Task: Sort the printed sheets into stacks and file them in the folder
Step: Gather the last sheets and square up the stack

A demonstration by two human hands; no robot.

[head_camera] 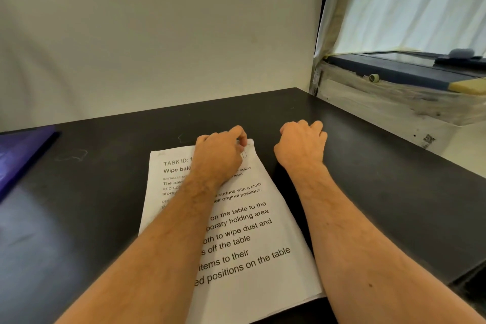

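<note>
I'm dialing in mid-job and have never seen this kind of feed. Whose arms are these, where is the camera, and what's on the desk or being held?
There is no machine here: a person is working with bare hands, and the single picture comes from a wide-angle camera worn on their head, looking forward and down. That is why both forearms reach in from the bottom edge.

On the black table lies a stack of printed sheets; the top page is headed "TASK ID". The left hand rests on the stack's top end, with its fingertips at the far right corner, seemingly pinching or lifting it. The right hand sits beside the stack on the bare table, fingers curled, holding nothing that I can see.

At the far left edge lies a purple folder. To the right is a curtained window.
</note>
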